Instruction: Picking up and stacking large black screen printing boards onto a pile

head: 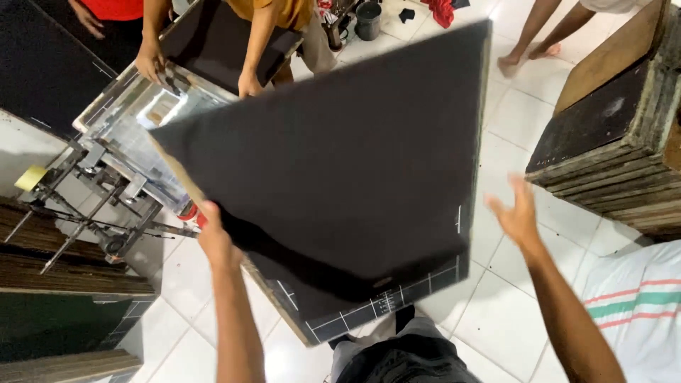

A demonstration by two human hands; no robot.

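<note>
White floor tiles (511,113) run under everything, a workshop scene with stacks of boards about. And there's the big one: a large black-covered board (333,163) up off the floor, tilted, one corner pointing at the far side of the room and its near edge low by the person's knees. White grid marks show along that near edge.

Left hand (215,237) is on it, fingers curled over the board's left edge, forearm reaching straight up from below, taking the weight there. Right hand (516,216) is clear of it, palm open and fingers spread wide, hanging in the air just off the board's right edge, not touching anything that I can see.

Beyond the board's far left corner sits a metal-framed printing screen (135,120) on a jointed metal stand (92,206). Another person's two hands (152,62) rest at the frame's far edge, a second one near the board's corner. A piece of yellow tape (30,177) sits at the stand's left end.

Containers now: a dark bucket (368,20) stands on the tiles at the far side; what's in it I can't make out. To the right, a stack of worn wooden boards (617,163), dark-topped. Bare feet (528,57) of someone else stand on the tiles beyond.
</note>
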